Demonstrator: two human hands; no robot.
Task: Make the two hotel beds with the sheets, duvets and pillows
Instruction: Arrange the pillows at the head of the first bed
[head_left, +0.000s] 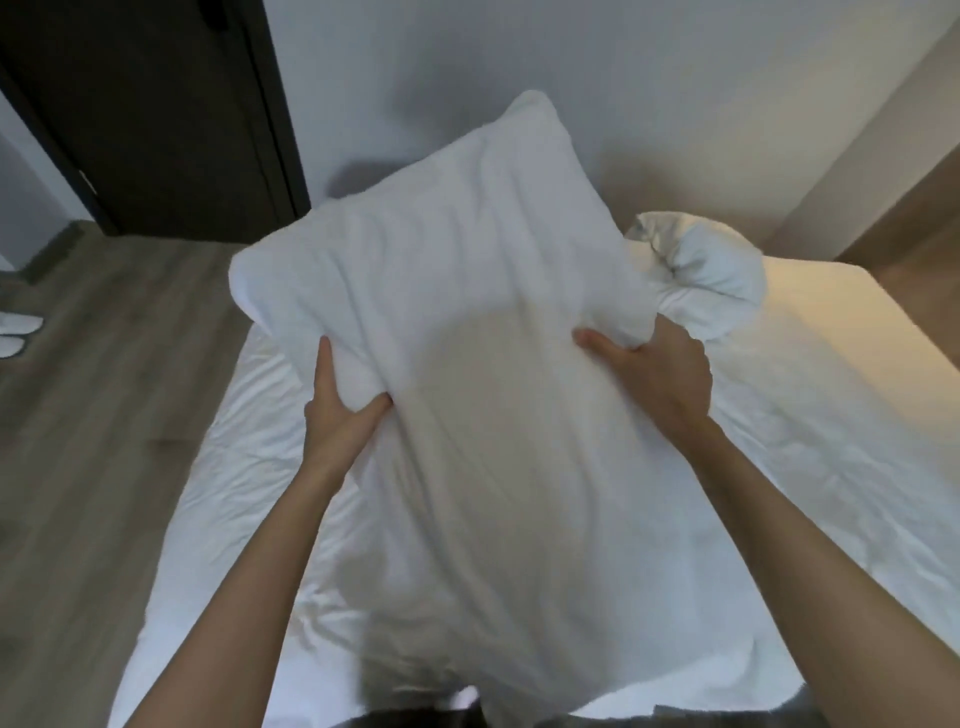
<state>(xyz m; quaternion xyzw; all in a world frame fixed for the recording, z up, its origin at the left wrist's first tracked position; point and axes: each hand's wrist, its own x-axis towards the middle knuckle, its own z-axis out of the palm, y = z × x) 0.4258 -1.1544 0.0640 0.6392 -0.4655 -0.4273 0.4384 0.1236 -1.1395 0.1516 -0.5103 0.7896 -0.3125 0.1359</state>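
A plump white fabric pillow (447, 312) is held above the white-sheeted bed (831, 415). Its side edges are pinched between thumb and hidden fingers by the left hand (337, 410) and right hand (654, 374). It is judged light, soft and saggy, so best gripped at the sides. Placement may be hindered by a crumpled white bundle (711, 280) at the far right.
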